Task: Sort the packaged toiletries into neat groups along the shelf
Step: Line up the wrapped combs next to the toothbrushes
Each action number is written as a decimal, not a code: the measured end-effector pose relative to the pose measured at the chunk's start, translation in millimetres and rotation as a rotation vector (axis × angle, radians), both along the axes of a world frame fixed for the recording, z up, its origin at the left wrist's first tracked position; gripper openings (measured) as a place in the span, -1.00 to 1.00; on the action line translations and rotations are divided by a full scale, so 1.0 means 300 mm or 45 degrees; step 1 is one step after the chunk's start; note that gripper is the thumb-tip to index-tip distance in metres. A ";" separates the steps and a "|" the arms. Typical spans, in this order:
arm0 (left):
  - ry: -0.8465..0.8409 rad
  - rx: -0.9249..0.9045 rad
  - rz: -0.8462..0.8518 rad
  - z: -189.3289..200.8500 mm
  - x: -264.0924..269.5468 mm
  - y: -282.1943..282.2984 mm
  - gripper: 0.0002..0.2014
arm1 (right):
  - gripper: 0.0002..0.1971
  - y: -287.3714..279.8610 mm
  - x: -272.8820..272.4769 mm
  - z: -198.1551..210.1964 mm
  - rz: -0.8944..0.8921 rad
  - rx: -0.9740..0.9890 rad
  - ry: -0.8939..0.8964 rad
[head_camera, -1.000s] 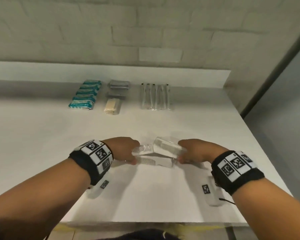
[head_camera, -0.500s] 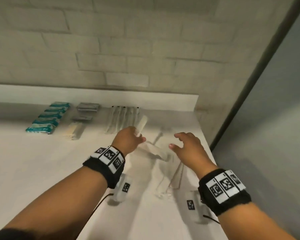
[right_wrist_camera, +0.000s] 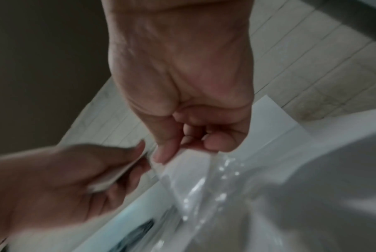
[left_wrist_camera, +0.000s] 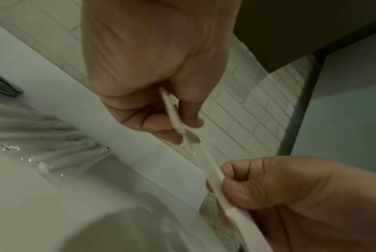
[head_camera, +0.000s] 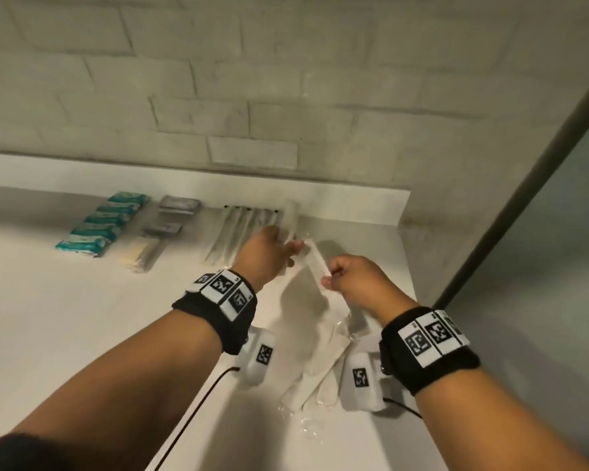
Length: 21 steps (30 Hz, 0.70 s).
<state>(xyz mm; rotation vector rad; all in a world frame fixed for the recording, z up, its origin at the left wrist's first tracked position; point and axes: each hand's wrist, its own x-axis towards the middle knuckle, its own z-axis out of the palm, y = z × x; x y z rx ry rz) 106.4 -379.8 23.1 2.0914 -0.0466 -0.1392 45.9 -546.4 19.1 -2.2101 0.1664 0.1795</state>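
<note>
Pinching one comb (head_camera: 317,263) between left hand (head_camera: 269,254) and right hand (head_camera: 351,277), both clamped on it — lay it flat just right of the toothbrushes (head_camera: 242,229), parallel.

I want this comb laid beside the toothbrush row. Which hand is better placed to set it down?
Left, probably: the left hand pinches the wrapped comb's far end right beside the toothbrush row; the right hand holds the nearer end.

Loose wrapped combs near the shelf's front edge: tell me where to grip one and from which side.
Pinch the topmost loose wrapped comb across its narrow width, coming straight down from above. It lies flat on the shelf, slanted, so no end stands proud, and the clear wrap looks slippery. First free a hand: the left hand and right hand both pinch a second comb.
</note>
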 end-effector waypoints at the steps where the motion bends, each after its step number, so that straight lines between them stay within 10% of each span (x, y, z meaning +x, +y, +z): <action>1: 0.036 -0.012 0.002 -0.005 0.024 -0.005 -0.72 | -0.91 -0.017 0.027 0.004 -0.041 -0.010 0.000; 5: 0.108 0.586 -0.160 -0.054 0.109 0.007 -0.37 | -0.65 -0.098 0.125 -0.033 -0.122 -0.191 0.161; 11: -0.284 1.256 -0.543 -0.143 0.104 0.009 -0.60 | -0.46 -0.135 0.164 -0.040 0.338 -0.796 0.192; 21: -0.262 1.248 -0.743 -0.178 0.211 -0.102 -0.72 | -0.71 -0.027 0.312 -0.101 0.428 -0.959 0.174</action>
